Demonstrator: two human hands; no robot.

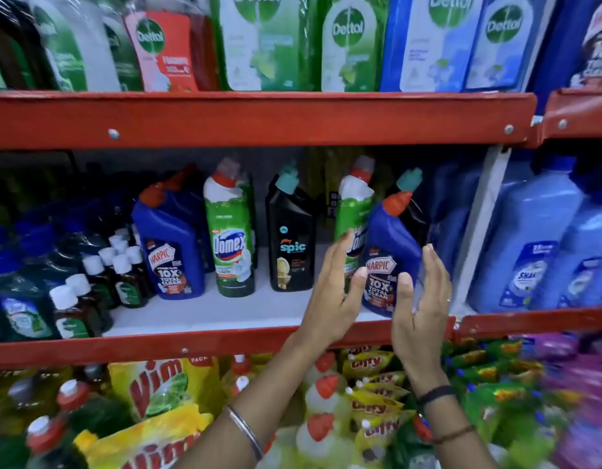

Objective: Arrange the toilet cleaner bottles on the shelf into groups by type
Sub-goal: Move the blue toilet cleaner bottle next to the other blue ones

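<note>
On the middle shelf (225, 313), toward its right end, a blue Harpic (391, 252) leans tilted in front of a green Domex (352, 204) and a black Spic (409, 198). Both hands flank it with fingers spread wide: left hand (333, 286) and right hand (419, 299) each touch it only by a thumb, neither closed round it. It looks set to join the other Harpic (171, 245) at left, beside a second Domex (230, 238) and Spic (291, 242).

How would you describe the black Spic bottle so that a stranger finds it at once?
Look at the middle shelf, between the two red rails. Near its centre stands a black bottle with a teal cap, right of a green Domex bottle. It is the only black bottle standing fully in view; its label reads Spic.
</note>
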